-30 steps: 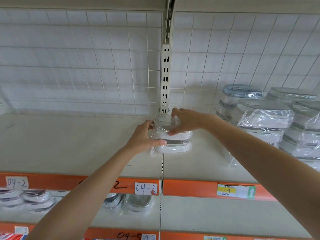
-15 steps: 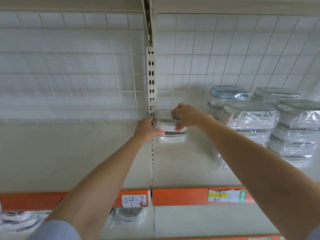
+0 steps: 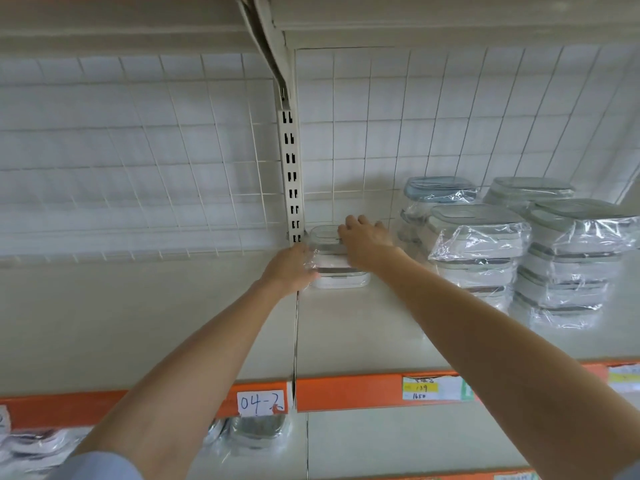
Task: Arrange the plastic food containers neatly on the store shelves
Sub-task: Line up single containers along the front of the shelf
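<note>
Both hands hold a small stack of plastic-wrapped food containers (image 3: 337,268) that sits on the shelf (image 3: 381,327) at its back, just right of the slotted upright post (image 3: 292,188) and close to the white wire grid panel (image 3: 138,150). The left hand (image 3: 291,268) presses against the stack's left side with its fingers curled around the wrap, and the right hand (image 3: 365,242) lies over the top with fingers bent across the lid, so the grip closes on the stack from two sides. Right of the grip, near but apart from it, stand taller stacks of wrapped containers (image 3: 519,247) with grey and bluish lids, their film crinkled and shiny. Toward the person from the grip, the orange shelf edge strip (image 3: 346,391) carries a white handwritten tag (image 3: 261,403) reading "04-2" with the last figure partly smudged, and further right a printed price label (image 3: 429,388) with a yellow band showing "139" and below it "1650"; its other print is too small to read. Below the left forearm, on the lower shelf (image 3: 398,441), more wrapped containers (image 3: 256,431) lie partly hidden.
</note>
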A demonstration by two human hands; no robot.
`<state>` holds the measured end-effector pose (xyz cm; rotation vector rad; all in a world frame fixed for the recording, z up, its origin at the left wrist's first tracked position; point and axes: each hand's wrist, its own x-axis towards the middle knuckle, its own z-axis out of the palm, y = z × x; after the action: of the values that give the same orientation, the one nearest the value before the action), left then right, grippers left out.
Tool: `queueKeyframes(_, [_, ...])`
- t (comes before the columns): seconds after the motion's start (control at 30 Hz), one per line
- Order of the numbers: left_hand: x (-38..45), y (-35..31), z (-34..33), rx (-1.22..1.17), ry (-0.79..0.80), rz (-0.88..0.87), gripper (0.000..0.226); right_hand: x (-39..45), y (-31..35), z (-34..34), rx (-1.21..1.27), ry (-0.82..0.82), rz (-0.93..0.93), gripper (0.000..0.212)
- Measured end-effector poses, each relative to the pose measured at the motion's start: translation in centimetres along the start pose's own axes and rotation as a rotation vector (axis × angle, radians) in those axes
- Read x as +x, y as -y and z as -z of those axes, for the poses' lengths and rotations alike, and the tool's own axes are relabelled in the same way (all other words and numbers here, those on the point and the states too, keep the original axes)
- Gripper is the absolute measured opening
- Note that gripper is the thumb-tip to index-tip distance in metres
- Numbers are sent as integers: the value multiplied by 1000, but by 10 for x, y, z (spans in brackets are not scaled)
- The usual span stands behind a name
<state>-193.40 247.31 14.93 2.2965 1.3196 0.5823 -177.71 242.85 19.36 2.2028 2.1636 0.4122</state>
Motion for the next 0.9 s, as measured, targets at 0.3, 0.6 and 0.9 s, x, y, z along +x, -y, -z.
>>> queueKeyframes(0.3, [-69, 13, 40, 666, 119, -54, 28, -42, 23, -5, 122, -178, 152, 37])
queueKeyframes(0.6, [-116, 14, 45, 635, 120, -239, 20, -117, 51, -13, 293, 18, 147, 37])
queueKeyframes(0.9, [-221, 67, 52, 515, 86, -443, 16, -199, 161, -20, 559, -211, 8, 24])
